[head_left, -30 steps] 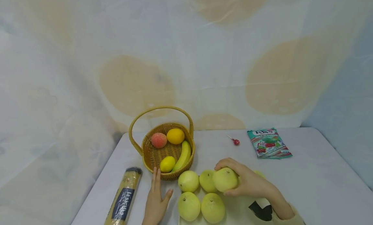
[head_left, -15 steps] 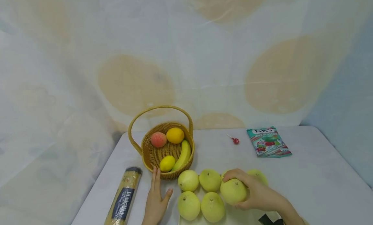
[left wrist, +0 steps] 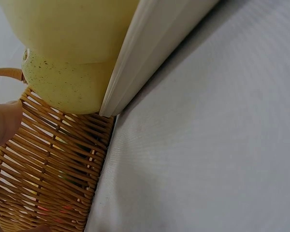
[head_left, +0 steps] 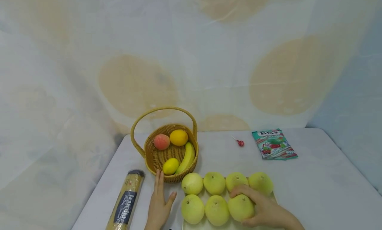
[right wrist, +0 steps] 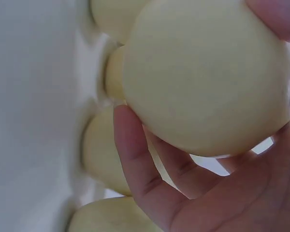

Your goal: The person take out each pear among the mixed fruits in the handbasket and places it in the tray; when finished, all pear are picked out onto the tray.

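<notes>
My right hand (head_left: pixel 262 210) grips a round yellow-green pear (head_left: pixel 241 207), its fingers curled round the side and the thumb at the near edge. In the right wrist view the held pear (right wrist: pixel 208 77) fills much of the frame. It is at the right end of the front row in a shallow white tray (head_left: pixel 191 226), beside another pear (head_left: pixel 217 210). My left hand (head_left: pixel 159 206) lies with fingers straight, left of the tray, its fingertips at the rim of a wicker basket (head_left: pixel 171 178). The tray's wall (left wrist: pixel 140 53) and basket side (left wrist: pixel 48 159) show in the left wrist view.
In the basket are a peach (head_left: pixel 162 142), a banana (head_left: pixel 187 157), a lemon (head_left: pixel 171 166) and another yellow fruit (head_left: pixel 179 138). A spaghetti pack (head_left: pixel 125 203) lies at left. Further back are a lollipop (head_left: pixel 240 143) and a candy bag (head_left: pixel 274 144). More pears (head_left: pixel 214 183) form the back row.
My right hand has carried the pear rightward and toward me, from over the back row to the end of the front row. The left hand has stayed by the basket.
</notes>
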A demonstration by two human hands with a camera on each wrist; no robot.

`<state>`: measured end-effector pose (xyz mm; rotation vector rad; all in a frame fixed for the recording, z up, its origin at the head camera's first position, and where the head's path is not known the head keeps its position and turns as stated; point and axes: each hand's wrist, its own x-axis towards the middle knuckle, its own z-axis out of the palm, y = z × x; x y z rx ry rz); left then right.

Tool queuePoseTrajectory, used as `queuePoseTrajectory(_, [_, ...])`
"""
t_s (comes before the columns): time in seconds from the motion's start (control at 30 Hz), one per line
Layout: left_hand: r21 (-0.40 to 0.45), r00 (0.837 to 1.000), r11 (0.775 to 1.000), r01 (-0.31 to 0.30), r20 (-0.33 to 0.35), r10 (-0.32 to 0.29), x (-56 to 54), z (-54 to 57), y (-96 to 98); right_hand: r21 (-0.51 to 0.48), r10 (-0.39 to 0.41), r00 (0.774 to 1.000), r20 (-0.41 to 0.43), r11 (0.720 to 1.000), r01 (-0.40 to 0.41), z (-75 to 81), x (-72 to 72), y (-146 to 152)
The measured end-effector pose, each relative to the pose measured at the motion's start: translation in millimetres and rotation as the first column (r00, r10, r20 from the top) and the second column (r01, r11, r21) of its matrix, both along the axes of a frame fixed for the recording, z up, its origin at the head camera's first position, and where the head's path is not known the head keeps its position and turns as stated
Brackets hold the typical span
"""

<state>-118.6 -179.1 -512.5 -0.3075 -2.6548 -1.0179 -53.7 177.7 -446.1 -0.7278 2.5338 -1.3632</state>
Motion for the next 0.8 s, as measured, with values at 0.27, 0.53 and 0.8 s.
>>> queuePoseTrajectory(0.27, [-0.013, 1.0, 1.0, -0.013, 0.009, 0.013, 2.1, 0.6, -0.3, -0.001, 0.024, 0.986, 0.164, 1.0, -0.025, -9.1, 5.5, 6])
queuePoseTrajectory(0.53, [-0.001, 1.0, 1.0, 0.006, -0.004, -0.006, 0.7, 0.2, 3.1, -0.063, 0.109, 0.99, 0.091, 0.993, -0.104, -22.2, 4.1, 9])
queuePoseTrajectory(0.8, [0.006, 1.0, 1.0, 0.001, -0.001, -0.001, 1.0, 2.9, 5.1, 0.02, 0.022, 0.988, 0.153, 0.999, -0.026, -16.7, 9.0, 13])
